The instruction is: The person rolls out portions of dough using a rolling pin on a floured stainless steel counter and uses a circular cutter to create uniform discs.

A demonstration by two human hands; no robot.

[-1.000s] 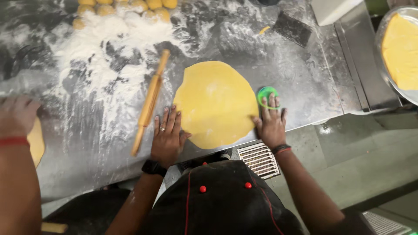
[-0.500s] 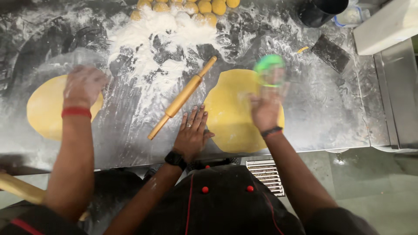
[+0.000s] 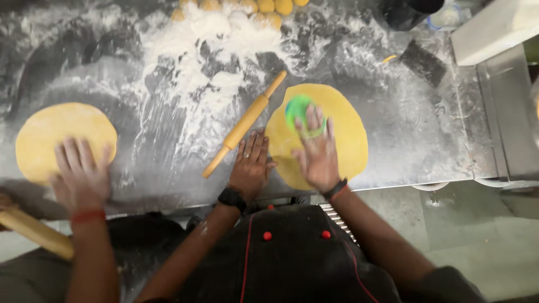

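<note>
Dough sheet [image 3: 337, 132] on floured steel table [image 3: 426, 134], just right of rolling pin [image 3: 245, 123]. Right hand [image 3: 317, 151] presses green round cutter [image 3: 300, 112] under spread fingers (blurred); left hand [image 3: 251, 165], flat and empty, steadies the sheet's near edge. Even downward pressure should cut cleanly.

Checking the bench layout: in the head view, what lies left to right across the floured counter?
Left dough round under a co-worker's hand → rolling pin → left hand → right hand with green cutter → dark scraper.
</note>
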